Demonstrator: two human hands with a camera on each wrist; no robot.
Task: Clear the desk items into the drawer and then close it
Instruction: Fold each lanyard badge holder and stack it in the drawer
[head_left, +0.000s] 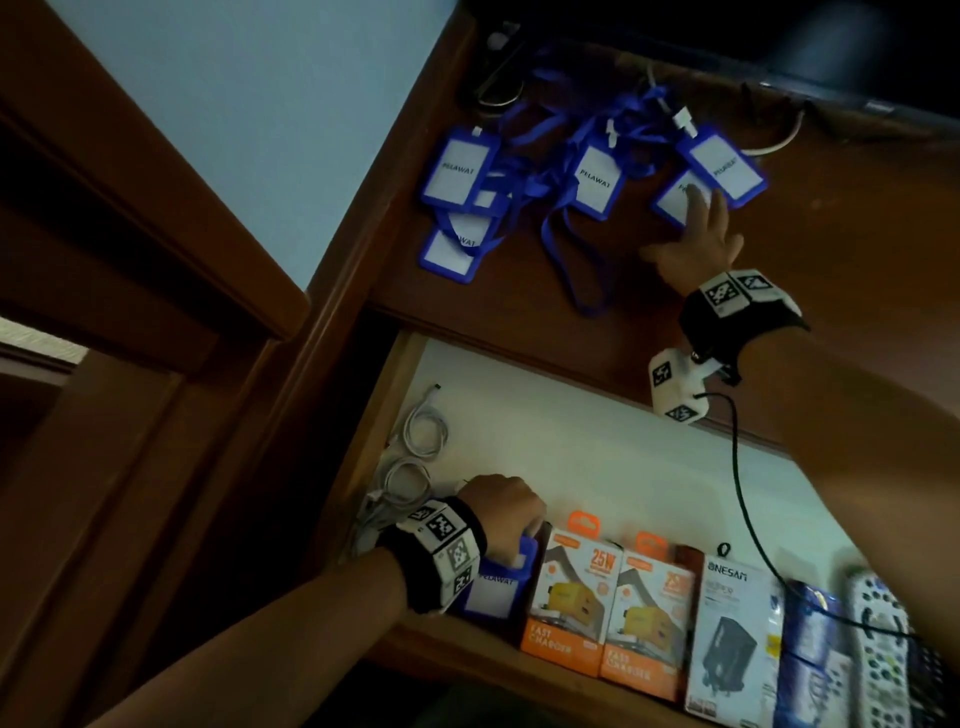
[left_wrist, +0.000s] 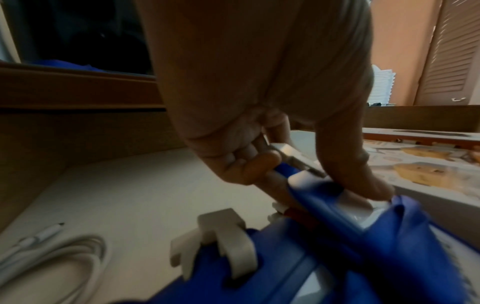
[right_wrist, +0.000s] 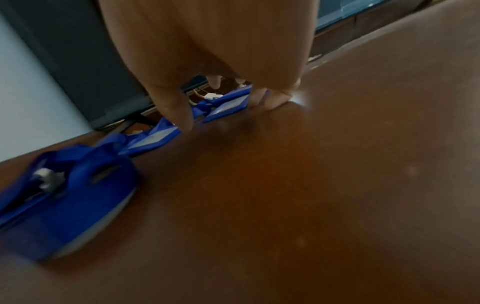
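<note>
Six blue plastic badge holders with blue ribbon lanyards (head_left: 596, 179) are counted on the brown wooden desk (head_left: 857, 218), toward its back edge, though the tangle may hide more. One more badge holder (head_left: 493, 587) is gripped by the left hand (head_left: 506, 512) at the front-left corner of the open white-lined drawer (head_left: 597, 457). Right hand (head_left: 693, 236), fingers spread, is laid on the rightmost pair. Light, stiff cards; limp, snag-prone lanyards; best pinched at the clip end. Two orange charger boxes (head_left: 608, 603) are stood along the drawer front.
</note>
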